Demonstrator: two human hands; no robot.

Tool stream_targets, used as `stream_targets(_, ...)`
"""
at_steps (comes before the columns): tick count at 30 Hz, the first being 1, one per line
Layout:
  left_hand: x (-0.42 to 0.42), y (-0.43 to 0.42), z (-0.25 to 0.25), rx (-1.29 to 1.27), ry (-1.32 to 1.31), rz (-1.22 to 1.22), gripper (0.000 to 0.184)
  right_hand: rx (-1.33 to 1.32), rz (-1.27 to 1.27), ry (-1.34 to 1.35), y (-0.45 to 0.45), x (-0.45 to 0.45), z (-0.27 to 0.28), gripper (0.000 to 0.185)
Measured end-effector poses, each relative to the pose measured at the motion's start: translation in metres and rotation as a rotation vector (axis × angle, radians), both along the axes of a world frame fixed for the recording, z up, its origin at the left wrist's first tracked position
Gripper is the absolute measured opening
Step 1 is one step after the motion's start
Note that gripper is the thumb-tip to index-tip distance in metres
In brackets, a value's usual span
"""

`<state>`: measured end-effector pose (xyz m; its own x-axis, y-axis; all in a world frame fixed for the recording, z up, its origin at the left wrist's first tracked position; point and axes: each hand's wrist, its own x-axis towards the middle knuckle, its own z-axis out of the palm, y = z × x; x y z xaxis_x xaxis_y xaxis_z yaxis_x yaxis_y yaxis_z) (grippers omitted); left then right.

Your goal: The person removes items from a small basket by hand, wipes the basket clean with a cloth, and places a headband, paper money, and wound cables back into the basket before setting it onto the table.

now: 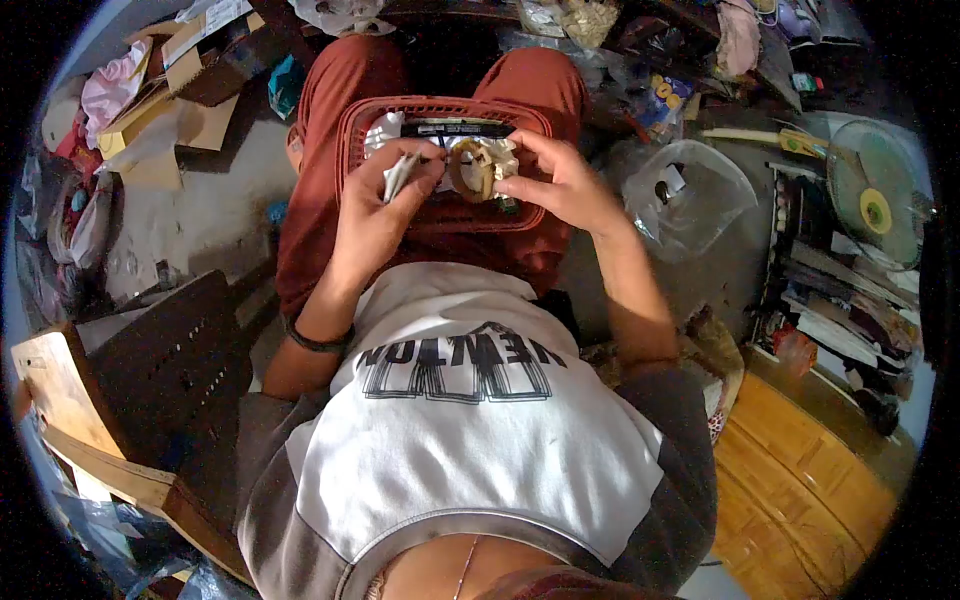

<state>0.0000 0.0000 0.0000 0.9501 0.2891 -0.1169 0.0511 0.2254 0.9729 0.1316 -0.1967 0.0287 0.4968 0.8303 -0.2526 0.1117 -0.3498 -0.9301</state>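
A red plastic basket [352,135] rests on my lap, with small items inside it. Above it, my left hand [395,190] is closed on a folded grey-white piece [400,176], perhaps cloth or paper; its exact kind is unclear. My left fingertips reach close to a tan ring-shaped band [478,190]. My right hand [560,178] pinches this band from the right, together with a crinkled cream piece [504,158] at its edge. Whether the two pieces are joined cannot be made out. Behind my hands lies a dark packet [465,129] in the basket.
Cardboard boxes [200,55] and bags lie at the far left. On the right are a clear plastic bag [690,200], a fan [875,205] and a cluttered shelf [850,330]. A dark wooden panel [165,365] stands at my left, a yellow wooden surface [800,470] at lower right.
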Motion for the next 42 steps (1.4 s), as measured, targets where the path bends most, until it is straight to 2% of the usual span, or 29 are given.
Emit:
stream_targets(3,0.01,-0.008,0.006,0.077,-0.047,-0.038,0.021,0.121,-0.079,0.134,0.001,-0.003,0.003,0.044)
stream_targets(5,0.007,-0.007,0.012,0.071,-0.017,-0.125,0.02,0.162,-0.079,0.251,0.0,-0.008,-0.001,0.042)
stream_targets(6,0.007,-0.007,0.008,0.109,0.035,-0.129,0.017,0.167,-0.113,0.226,-0.001,-0.009,-0.003,0.042)
stream_targets(8,0.006,-0.007,0.005,0.035,0.006,0.017,0.015,0.188,-0.181,0.174,-0.001,-0.011,-0.008,0.041)
stream_targets(12,0.003,0.001,0.012,-0.111,0.01,0.19,0.016,0.362,-0.393,0.51,-0.003,-0.016,-0.001,0.043)
stream_targets(17,-0.003,0.004,0.002,-0.111,0.021,0.149,0.017,0.432,-0.426,0.488,-0.012,-0.019,-0.003,0.039)
stream_targets(18,0.0,-0.003,0.012,-0.178,0.086,0.204,0.017,0.424,-0.433,0.477,-0.015,-0.02,-0.006,0.039)
stream_targets(22,-0.005,0.005,0.013,-0.183,-0.004,0.196,0.018,0.518,-0.596,0.511,-0.044,-0.021,-0.014,0.035)
stream_targets(24,-0.008,0.01,0.013,-0.157,-0.015,0.273,0.019,0.447,-0.778,0.493,-0.074,-0.017,-0.011,0.031)
stream_targets(29,-0.01,0.018,0.011,-0.15,-0.001,0.375,0.019,0.419,-1.28,0.325,-0.212,0.015,-0.073,0.026)
stream_targets(31,-0.011,0.018,0.015,-0.173,0.006,0.354,0.018,0.487,-1.305,0.239,-0.296,0.034,-0.11,0.028)
stream_targets(33,-0.011,0.016,0.015,-0.19,-0.01,0.369,0.018,0.398,-1.611,0.235,-0.303,0.037,-0.083,0.032)
stream_targets(35,-0.013,0.019,0.013,-0.159,-0.006,0.343,0.017,0.403,-1.703,0.241,-0.306,0.048,-0.082,0.036)
stream_targets(36,-0.014,0.02,0.012,-0.142,-0.003,0.33,0.017,0.456,-1.648,0.254,-0.307,0.058,-0.098,0.039)
stream_targets(37,-0.014,0.02,0.012,-0.15,-0.002,0.335,0.017,0.507,-1.596,0.267,-0.285,0.058,-0.092,0.042)
stream_targets(38,-0.014,0.02,0.013,-0.158,-0.003,0.339,0.016,0.473,-1.496,0.026,-0.258,0.054,-0.093,0.039)
stream_targets(42,-0.012,0.017,0.013,-0.171,0.022,0.428,0.015,0.233,-1.018,-0.331,-0.112,0.014,-0.033,0.019)
